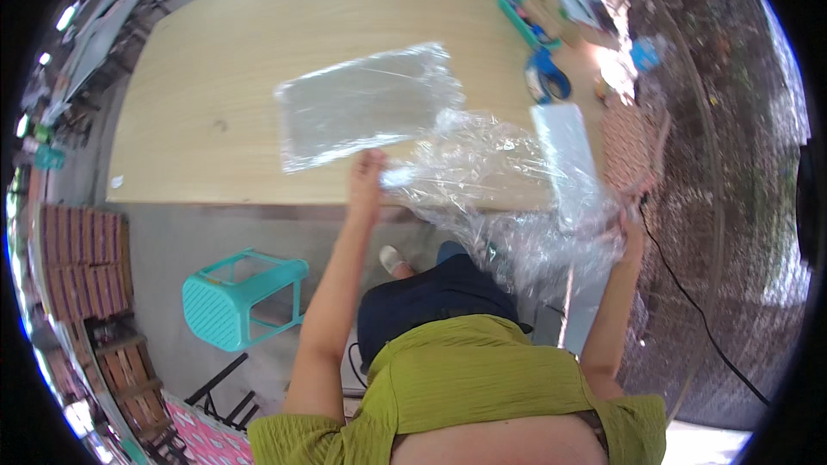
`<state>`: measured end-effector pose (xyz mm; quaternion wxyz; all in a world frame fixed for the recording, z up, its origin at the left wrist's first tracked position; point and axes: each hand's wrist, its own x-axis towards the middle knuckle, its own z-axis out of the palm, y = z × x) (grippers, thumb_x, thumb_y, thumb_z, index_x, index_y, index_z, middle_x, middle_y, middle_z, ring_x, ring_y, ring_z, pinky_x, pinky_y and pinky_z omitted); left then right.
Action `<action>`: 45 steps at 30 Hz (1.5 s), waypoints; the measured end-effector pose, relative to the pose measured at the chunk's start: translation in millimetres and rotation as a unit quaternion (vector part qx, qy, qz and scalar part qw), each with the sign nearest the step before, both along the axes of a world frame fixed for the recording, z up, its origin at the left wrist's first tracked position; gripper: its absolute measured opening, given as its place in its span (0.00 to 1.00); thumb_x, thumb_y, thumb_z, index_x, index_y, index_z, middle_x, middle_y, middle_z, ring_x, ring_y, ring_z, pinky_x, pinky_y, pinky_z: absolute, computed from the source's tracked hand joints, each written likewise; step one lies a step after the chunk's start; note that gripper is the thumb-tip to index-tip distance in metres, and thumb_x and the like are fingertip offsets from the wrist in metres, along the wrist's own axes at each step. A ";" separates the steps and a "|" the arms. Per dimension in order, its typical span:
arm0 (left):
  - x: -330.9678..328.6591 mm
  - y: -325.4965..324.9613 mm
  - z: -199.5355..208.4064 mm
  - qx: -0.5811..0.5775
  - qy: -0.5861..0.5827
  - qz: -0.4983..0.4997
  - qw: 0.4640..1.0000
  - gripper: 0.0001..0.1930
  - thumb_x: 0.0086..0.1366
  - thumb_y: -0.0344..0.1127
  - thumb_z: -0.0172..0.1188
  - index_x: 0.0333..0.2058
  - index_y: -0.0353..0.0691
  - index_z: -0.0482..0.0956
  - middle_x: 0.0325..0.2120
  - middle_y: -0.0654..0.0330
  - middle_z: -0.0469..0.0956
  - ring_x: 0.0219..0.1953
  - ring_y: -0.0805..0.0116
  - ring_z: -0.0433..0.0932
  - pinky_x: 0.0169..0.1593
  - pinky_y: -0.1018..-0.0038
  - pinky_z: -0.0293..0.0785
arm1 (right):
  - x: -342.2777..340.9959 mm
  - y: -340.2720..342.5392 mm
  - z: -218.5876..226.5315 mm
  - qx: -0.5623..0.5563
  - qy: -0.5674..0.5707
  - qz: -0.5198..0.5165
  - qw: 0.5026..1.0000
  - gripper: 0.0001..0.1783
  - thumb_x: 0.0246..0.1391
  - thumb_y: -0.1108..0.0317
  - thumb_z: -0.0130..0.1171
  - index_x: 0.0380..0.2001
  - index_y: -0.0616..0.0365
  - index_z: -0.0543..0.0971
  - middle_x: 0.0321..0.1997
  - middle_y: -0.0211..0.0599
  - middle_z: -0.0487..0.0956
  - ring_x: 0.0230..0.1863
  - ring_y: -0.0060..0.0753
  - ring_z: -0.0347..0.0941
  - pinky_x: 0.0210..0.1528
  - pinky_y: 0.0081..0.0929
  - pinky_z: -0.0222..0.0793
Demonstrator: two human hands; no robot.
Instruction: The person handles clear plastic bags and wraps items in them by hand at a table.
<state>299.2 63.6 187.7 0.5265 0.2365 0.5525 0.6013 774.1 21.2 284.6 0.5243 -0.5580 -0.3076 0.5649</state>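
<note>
Clear crumpled plastic film [482, 164] spreads across the table's near edge and hangs down over my lap. My right hand [632, 231] is closed on its right end, the fingers partly hidden by the glossy folds. My left hand [368, 174] has its fingers pinched at the film's left end, somewhat blurred. Just beyond my left hand, a flat rectangular stack of clear plastic sheets or bags [357, 108] lies on the table. A white oblong slab [564, 142] is to the right, its near part covered by the film.
The wooden table [207, 112] stretches ahead. At its right side are a blue tape dispenser [546, 77], a green tray of small items [525, 19] and a woven pink bag [633, 142]. A turquoise stool [228, 310] stands at left; a black cable [702, 314] runs at right.
</note>
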 end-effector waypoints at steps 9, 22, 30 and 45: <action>-230.9 -57.9 81.8 0.145 0.217 0.219 0.940 0.11 0.63 0.34 0.61 0.43 0.37 0.75 0.22 0.74 0.68 0.25 0.86 0.63 0.29 0.86 0.60 | -199.7 251.1 -4.5 0.131 -0.175 0.225 0.950 0.20 0.45 0.67 0.68 0.44 0.55 0.78 0.27 0.22 0.75 0.23 0.13 0.67 0.22 0.13 0.58; -349.4 -101.3 12.3 -0.155 0.153 0.021 0.976 0.23 0.64 0.49 0.58 0.50 0.39 0.75 0.38 0.60 0.77 0.38 0.73 0.73 0.42 0.73 0.70 | -482.5 393.2 15.3 0.190 -0.168 0.537 0.804 0.20 0.45 0.71 0.65 0.45 0.58 0.78 0.27 0.25 0.74 0.24 0.18 0.67 0.26 0.18 0.63; -442.4 -107.3 15.4 -0.029 0.211 0.327 0.921 0.12 0.54 0.30 0.63 0.37 0.37 0.74 0.31 0.58 0.74 0.34 0.72 0.72 0.34 0.73 0.72 | -597.2 465.5 11.5 0.182 -0.285 0.494 0.801 0.24 0.44 0.72 0.63 0.49 0.57 0.76 0.27 0.24 0.71 0.26 0.17 0.66 0.28 0.17 0.63; -604.7 -65.1 -56.5 -0.125 0.660 0.111 0.733 0.33 0.57 0.40 0.60 0.60 0.41 0.61 0.65 0.46 0.50 0.66 0.47 0.53 0.64 0.52 0.56 | -816.9 240.3 -151.8 0.578 -0.715 0.003 0.394 0.37 0.58 0.33 0.42 0.60 0.46 0.69 0.55 0.45 0.74 0.48 0.48 0.73 0.43 0.45 0.71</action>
